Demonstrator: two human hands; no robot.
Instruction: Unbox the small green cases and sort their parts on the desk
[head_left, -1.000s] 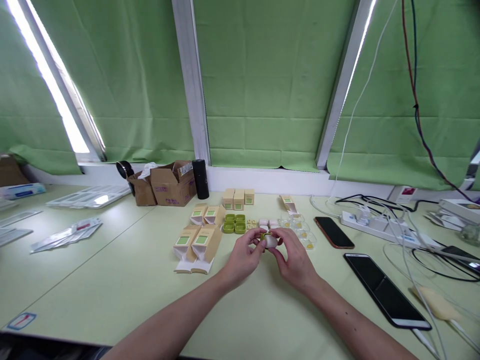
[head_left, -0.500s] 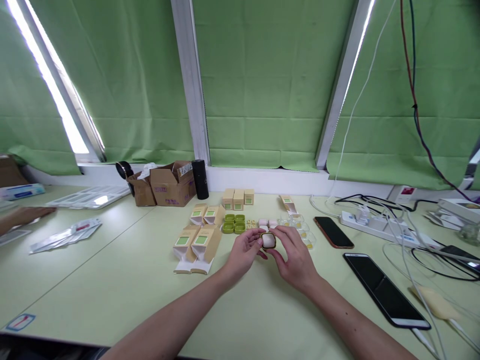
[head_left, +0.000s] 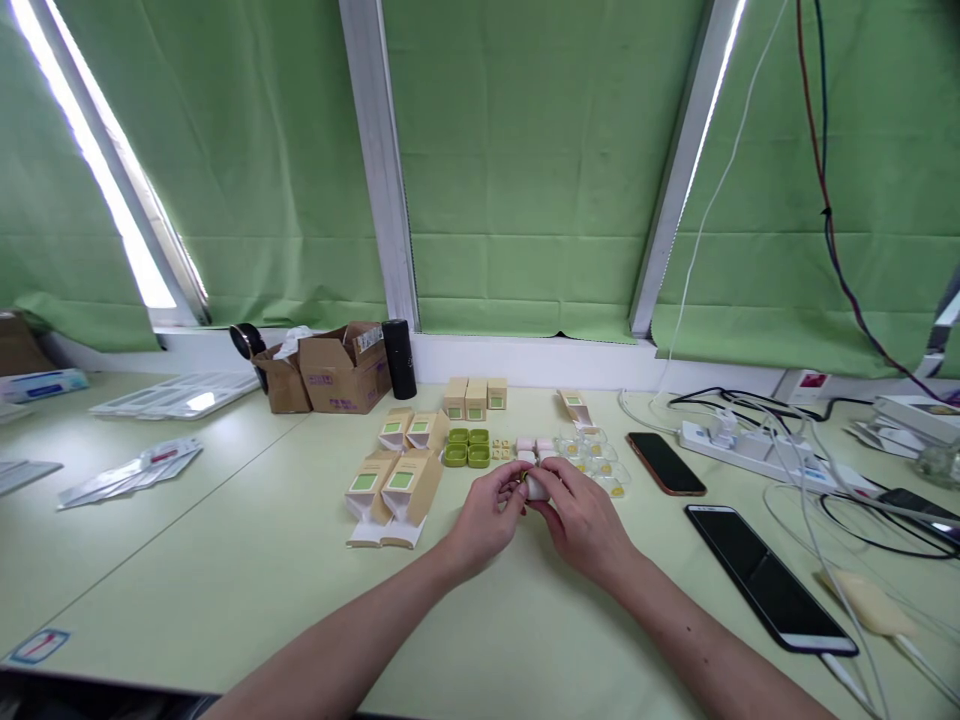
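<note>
My left hand (head_left: 484, 520) and my right hand (head_left: 581, 522) meet over the pale green table (head_left: 225, 560), fingers closed together on one small case (head_left: 535, 487) with a white face and a green rim. Just beyond them lie green square cases (head_left: 468, 449), small pink and white pieces (head_left: 534, 445) and clear plastic trays with yellow bits (head_left: 596, 458). Open tan cartons with green labels (head_left: 394, 485) lie to the left of my hands, and three closed tan boxes (head_left: 475, 397) stand behind.
Two phones lie at the right, one (head_left: 769, 578) near and one (head_left: 664, 463) farther back, beside a power strip (head_left: 754, 450) with tangled cables. Brown cardboard boxes (head_left: 330, 367) and a black cylinder (head_left: 400, 358) stand by the window sill. Plastic packets (head_left: 135, 475) lie at the left.
Both hands turned the small case, showing its white face half a second ago, and have now closed over it. Another person's hand showed at the far left and has gone.
</note>
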